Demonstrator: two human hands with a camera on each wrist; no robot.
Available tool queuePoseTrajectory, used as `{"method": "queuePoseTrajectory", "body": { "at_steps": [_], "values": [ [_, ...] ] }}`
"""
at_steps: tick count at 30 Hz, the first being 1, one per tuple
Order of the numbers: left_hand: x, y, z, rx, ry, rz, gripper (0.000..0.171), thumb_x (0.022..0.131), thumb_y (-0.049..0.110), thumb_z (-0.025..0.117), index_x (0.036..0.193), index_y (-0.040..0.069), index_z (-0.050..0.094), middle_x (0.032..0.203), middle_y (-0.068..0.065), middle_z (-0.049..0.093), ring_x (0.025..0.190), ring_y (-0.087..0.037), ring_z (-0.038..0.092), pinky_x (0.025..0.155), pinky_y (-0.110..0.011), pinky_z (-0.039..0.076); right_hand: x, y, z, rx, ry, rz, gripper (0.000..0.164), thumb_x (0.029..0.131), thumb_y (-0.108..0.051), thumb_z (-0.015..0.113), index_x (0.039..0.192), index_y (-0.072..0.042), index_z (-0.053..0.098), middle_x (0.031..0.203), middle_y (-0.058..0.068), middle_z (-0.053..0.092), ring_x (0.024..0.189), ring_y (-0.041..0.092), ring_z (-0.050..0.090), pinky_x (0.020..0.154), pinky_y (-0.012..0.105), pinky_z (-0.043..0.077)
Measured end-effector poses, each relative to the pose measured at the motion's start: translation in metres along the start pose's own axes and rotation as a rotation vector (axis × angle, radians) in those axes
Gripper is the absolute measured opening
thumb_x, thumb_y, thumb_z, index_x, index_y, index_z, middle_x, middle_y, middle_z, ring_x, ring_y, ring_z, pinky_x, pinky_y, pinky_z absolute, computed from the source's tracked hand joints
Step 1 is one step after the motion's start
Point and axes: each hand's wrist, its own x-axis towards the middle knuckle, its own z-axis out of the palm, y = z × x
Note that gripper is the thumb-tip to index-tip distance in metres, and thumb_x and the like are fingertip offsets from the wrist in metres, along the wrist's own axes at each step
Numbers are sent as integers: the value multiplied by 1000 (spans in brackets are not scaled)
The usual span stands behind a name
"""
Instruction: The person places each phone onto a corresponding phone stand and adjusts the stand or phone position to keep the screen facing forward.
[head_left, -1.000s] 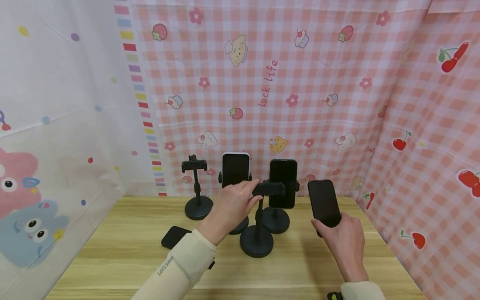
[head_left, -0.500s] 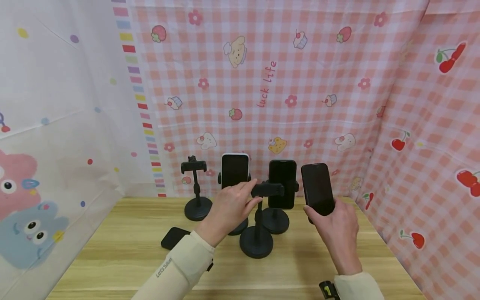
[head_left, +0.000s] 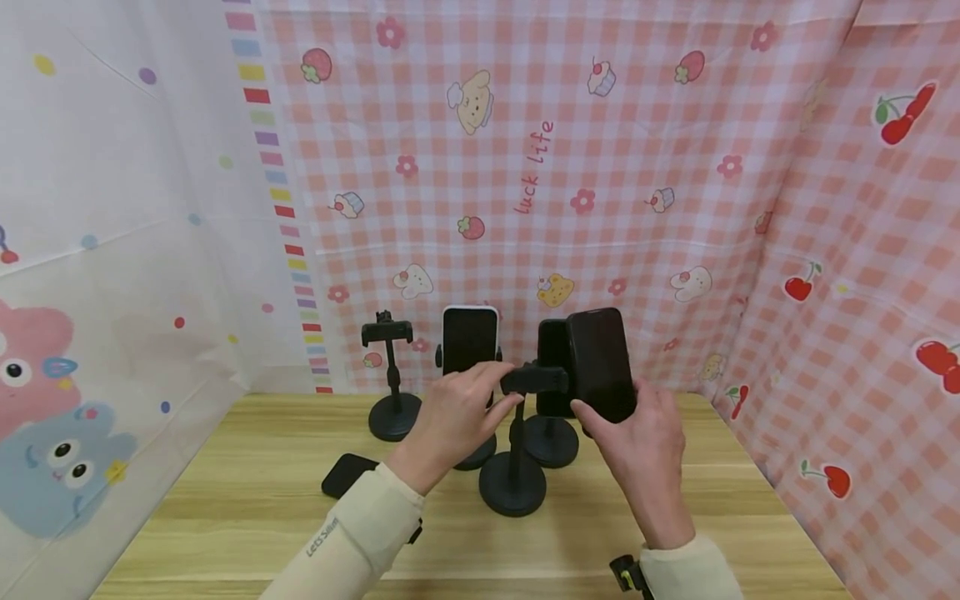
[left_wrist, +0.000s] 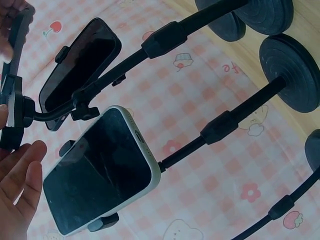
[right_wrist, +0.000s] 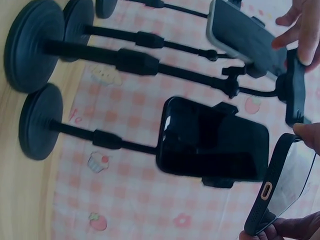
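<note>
My left hand (head_left: 453,417) pinches the left end of the black clamp on the front phone stand (head_left: 513,485). The clamp (right_wrist: 295,92) shows edge-on in the right wrist view, with fingertips on both sides of it. In my right hand (head_left: 639,450) I hold a black-cased smartphone (head_left: 602,367) upright and slightly tilted, thumb and fingers on its two long edges. This phone is just right of the clamp; in the right wrist view its top end comes close to the clamp's end. Whether they touch I cannot tell.
Behind, a white-edged phone (head_left: 470,340) and a black phone (head_left: 553,367), partly covered, sit in stands. Another stand (head_left: 394,417) at back left has a bare clamp. A dark phone (head_left: 348,475) lies flat on the wooden table (head_left: 247,500), by my left sleeve.
My right hand has carried the phone left and upward to beside the front stand's clamp, now overlapping the rear black phone. The left hand keeps its hold and barely moves.
</note>
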Motion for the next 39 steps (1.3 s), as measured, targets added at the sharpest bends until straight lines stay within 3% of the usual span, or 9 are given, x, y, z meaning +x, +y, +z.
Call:
{"method": "queuePoseTrajectory", "body": {
  "at_steps": [14, 25, 32, 39],
  "values": [
    [0, 0, 2, 66, 2, 20, 43, 87, 20, 79, 123, 1, 66, 108, -10, 72, 73, -18, 70, 69, -32, 58, -10, -20, 3, 61, -5, -48, 71, 73, -48, 85, 120, 1, 62, 101, 15, 55, 90, 30, 51, 72, 45, 42],
    [2, 2, 1, 44, -18, 2, 40, 87, 16, 79, 121, -1, 68, 106, -12, 73, 79, -20, 71, 72, -33, 58, -25, -37, 15, 109, 17, -129, 76, 71, -43, 89, 122, 6, 62, 101, 16, 57, 86, 30, 54, 70, 44, 47],
    [2, 2, -1, 37, -27, -30, 41, 85, 15, 80, 121, -1, 68, 107, -12, 73, 82, -21, 71, 75, -32, 58, -35, -43, 22, 129, -10, -91, 78, 71, -46, 88, 125, 4, 61, 101, 13, 56, 85, 26, 52, 69, 39, 44],
    [1, 3, 0, 49, -27, -39, 38, 83, 12, 82, 116, -2, 68, 105, -12, 72, 81, -23, 71, 75, -34, 58, -43, -45, 28, 151, -3, -88, 78, 70, -45, 89, 125, 3, 62, 102, 13, 58, 88, 26, 56, 71, 42, 47]
  ]
}}
